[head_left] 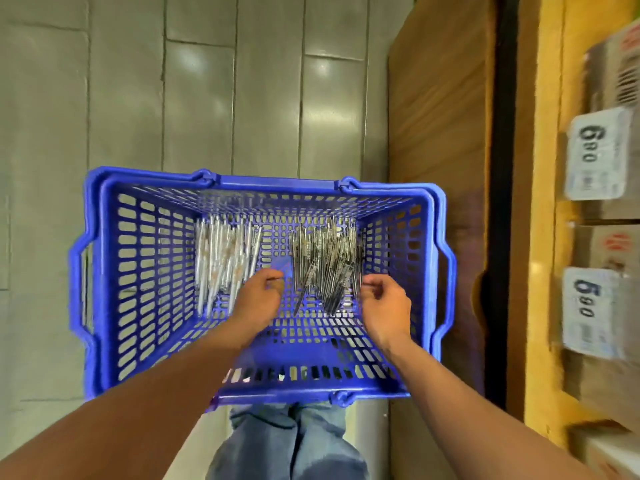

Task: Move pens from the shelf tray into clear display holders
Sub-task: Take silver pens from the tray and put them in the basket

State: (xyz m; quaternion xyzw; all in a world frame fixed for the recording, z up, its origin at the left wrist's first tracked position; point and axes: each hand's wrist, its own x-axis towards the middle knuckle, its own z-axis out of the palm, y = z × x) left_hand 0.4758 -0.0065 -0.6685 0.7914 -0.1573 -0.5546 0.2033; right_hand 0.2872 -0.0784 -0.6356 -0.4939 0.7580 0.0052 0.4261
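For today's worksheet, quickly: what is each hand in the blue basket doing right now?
Left hand: fingers curled beside the white pens; a grip cannot be told.
Right hand: fingers curled at the dark pens; a grip cannot be told.

Tiled floor [207, 98], grey, glossy: carries one blue slotted basket [145, 271]. Basket floor holds two heaps of pens: white pens [221, 258] at left, dark pens [329, 265] at right, the heaps apart.
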